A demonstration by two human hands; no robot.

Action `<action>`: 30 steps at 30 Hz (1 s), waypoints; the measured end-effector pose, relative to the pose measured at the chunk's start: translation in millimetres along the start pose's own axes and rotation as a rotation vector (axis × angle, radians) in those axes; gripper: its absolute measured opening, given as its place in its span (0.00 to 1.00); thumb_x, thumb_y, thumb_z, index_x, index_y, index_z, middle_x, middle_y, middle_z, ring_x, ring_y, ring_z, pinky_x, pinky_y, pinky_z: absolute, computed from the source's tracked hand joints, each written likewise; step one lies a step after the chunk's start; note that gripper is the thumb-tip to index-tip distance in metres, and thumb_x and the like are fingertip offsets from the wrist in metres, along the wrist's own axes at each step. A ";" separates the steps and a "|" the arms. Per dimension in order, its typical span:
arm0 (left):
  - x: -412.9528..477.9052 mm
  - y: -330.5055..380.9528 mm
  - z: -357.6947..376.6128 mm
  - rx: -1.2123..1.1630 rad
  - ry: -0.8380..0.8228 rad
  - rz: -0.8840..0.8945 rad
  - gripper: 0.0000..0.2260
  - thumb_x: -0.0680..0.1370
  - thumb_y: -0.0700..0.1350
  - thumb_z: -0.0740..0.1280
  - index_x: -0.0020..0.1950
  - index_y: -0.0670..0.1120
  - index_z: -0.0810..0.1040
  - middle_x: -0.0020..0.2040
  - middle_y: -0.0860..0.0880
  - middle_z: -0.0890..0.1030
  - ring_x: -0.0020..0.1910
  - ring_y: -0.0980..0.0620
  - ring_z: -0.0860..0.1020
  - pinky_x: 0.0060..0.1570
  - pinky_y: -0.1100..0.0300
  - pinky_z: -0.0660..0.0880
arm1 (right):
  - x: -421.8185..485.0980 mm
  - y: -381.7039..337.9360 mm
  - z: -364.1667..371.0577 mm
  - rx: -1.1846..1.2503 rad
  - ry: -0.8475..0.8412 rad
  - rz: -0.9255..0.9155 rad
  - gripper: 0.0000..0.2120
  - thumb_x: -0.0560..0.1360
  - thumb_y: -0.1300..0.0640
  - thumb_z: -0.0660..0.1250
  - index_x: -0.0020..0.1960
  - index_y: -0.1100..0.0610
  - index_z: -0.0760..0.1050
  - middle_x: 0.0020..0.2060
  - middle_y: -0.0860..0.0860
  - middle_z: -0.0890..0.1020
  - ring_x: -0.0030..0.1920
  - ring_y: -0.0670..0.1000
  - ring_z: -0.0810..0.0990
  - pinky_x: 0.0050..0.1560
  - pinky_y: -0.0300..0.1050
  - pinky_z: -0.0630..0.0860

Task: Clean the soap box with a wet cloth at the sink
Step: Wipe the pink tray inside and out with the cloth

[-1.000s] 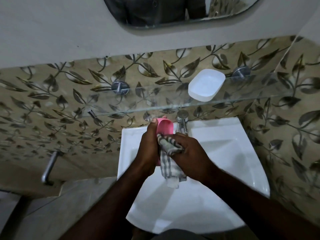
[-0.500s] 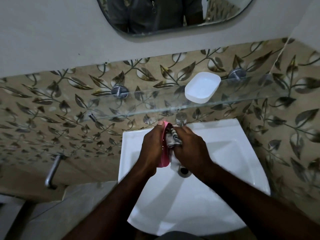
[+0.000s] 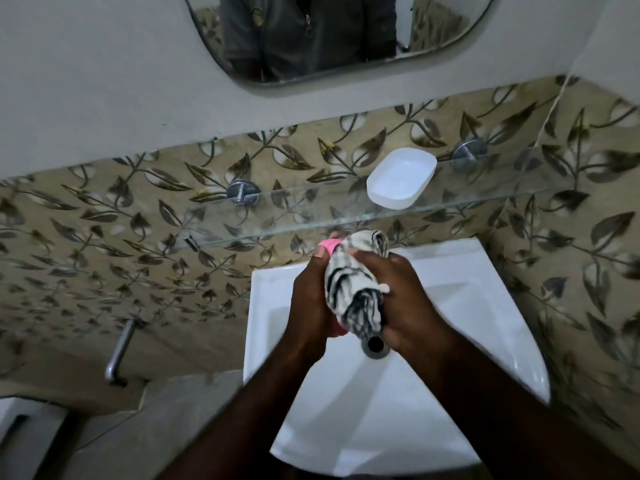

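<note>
Sink (image 3: 485,306): hands working over its back edge.
Left hand (image 3: 310,299): fingers grasping the pink box (image 3: 329,244), now almost hidden.
Right hand (image 3: 398,299): fingers clenching the cloth (image 3: 349,285), now wrapping the box rather than dabbing inside; wiping progressing.

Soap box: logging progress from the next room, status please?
Left hand grips pink soap box. Right hand presses striped cloth over it, above sink. White lid sits apart on glass shelf. Nothing in the way.
</note>
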State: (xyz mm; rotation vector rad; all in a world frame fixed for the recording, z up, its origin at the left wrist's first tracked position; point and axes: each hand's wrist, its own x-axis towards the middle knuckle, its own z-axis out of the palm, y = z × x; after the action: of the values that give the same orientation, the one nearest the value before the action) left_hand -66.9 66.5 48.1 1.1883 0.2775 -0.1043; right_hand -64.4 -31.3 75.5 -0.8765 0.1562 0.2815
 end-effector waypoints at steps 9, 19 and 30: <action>2.3 2.3 -31.4 0.093 0.178 -0.020 0.35 0.69 0.69 0.63 0.59 0.41 0.79 0.50 0.41 0.83 0.47 0.45 0.80 0.47 0.52 0.77 | -0.1 18.5 -44.5 -1.483 -0.572 -0.497 0.23 0.68 0.48 0.56 0.59 0.45 0.77 0.41 0.43 0.74 0.42 0.41 0.75 0.42 0.37 0.72; 9.8 3.8 -50.6 0.247 0.111 -0.002 0.38 0.64 0.71 0.70 0.69 0.53 0.70 0.57 0.48 0.83 0.50 0.52 0.83 0.47 0.53 0.80 | 3.4 25.1 -18.6 -0.792 -0.183 -0.249 0.13 0.75 0.56 0.71 0.58 0.50 0.76 0.51 0.44 0.84 0.52 0.41 0.82 0.54 0.34 0.75; 18.4 18.1 -83.2 0.107 0.117 -0.048 0.17 0.81 0.56 0.60 0.59 0.45 0.76 0.49 0.43 0.83 0.43 0.47 0.83 0.35 0.57 0.78 | 9.5 48.6 -6.5 -0.612 -0.009 -0.152 0.12 0.73 0.68 0.71 0.55 0.61 0.79 0.47 0.56 0.86 0.50 0.59 0.84 0.53 0.53 0.80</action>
State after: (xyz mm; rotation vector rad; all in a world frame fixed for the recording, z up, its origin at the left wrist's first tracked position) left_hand -58.4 151.4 30.8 1.2962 0.4077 -0.0928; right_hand -70.3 -5.2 33.4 -1.4861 -0.0100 0.1908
